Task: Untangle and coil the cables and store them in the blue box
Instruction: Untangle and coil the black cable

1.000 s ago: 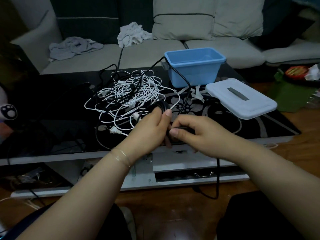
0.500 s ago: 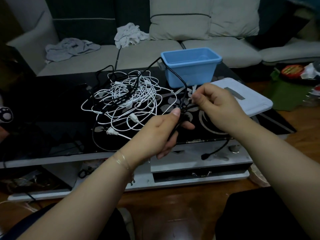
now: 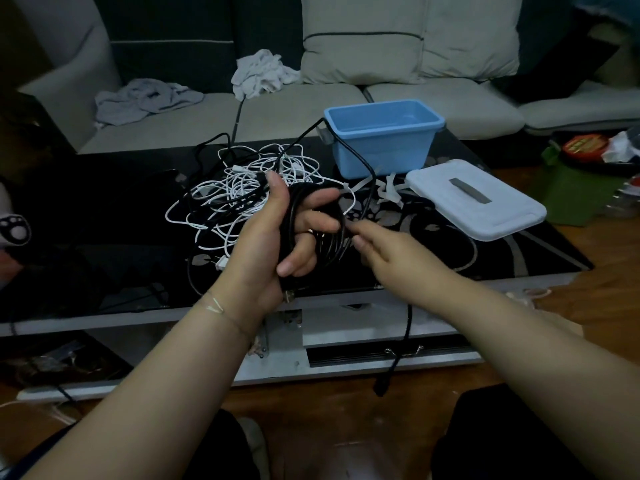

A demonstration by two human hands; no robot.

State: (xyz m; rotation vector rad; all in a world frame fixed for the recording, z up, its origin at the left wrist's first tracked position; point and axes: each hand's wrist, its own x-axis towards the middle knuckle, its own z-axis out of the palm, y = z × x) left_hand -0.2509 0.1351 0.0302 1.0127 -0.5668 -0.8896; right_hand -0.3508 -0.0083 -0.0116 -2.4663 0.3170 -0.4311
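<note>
My left hand [image 3: 273, 233] is raised over the table's front edge, and a black cable [image 3: 327, 242] is wound in several loops around its palm and fingers. My right hand [image 3: 388, 251] pinches the same cable just right of the loops. One strand runs back past the blue box [image 3: 384, 140], which stands open and empty behind. A free end with a black plug [image 3: 382, 384] hangs below the table edge. A tangle of white cables [image 3: 242, 195], mixed with black ones, lies on the black glass table [image 3: 104, 216] behind my left hand.
The box's white lid [image 3: 474, 199] lies flat to the right of the box. White ties [image 3: 388, 188] are scattered between box and lid. A sofa with cushions and crumpled cloths [image 3: 259, 71] stands behind the table. Green and red packaging [image 3: 585, 150] sits at the far right.
My left hand turned upright, with more black cable loops wound around it. My right hand came down and in from near the lid to the loops. The hanging plug end dropped lower.
</note>
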